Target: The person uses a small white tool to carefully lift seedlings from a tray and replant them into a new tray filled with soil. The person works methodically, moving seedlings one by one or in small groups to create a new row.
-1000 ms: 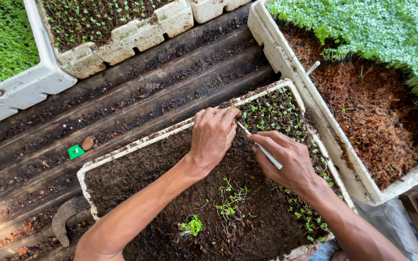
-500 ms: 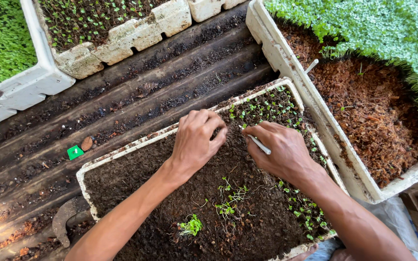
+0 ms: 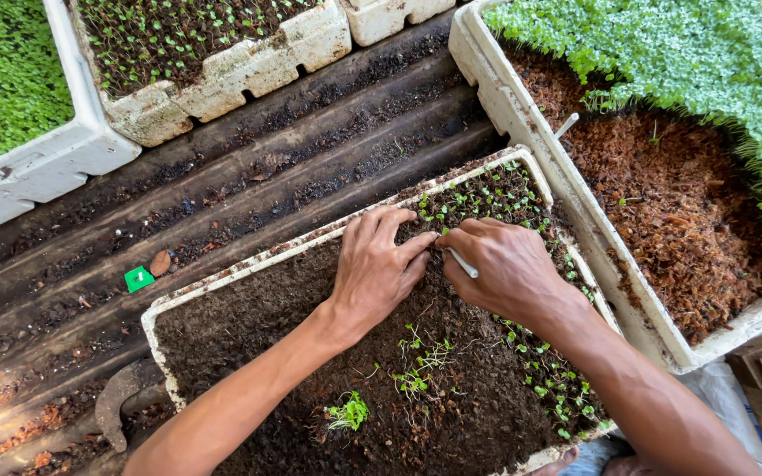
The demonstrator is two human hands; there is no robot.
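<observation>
A white foam tray point(image 3: 249, 264) filled with dark soil lies in front of me. Small green seedlings point(image 3: 487, 196) stand in rows along its far right part and right edge. My left hand point(image 3: 377, 269) rests palm down on the soil, fingertips touching my right hand. In my right hand point(image 3: 504, 269) is a thin white stick point(image 3: 463, 262), its tip at the soil between both hands. Loose seedling clumps point(image 3: 416, 375) lie on the soil nearer to me.
A larger white tray point(image 3: 522, 115) at right holds reddish-brown fibre and dense green sprouts point(image 3: 690, 62). Two more seedling trays point(image 3: 222, 70) sit at the back left. Dark soil-strewn wooden slats point(image 3: 266, 167) carry a small green tag point(image 3: 138, 278).
Both hands have shifted left and toward me along the seedling row, staying close together over the soil. The white stick stays in my right hand.
</observation>
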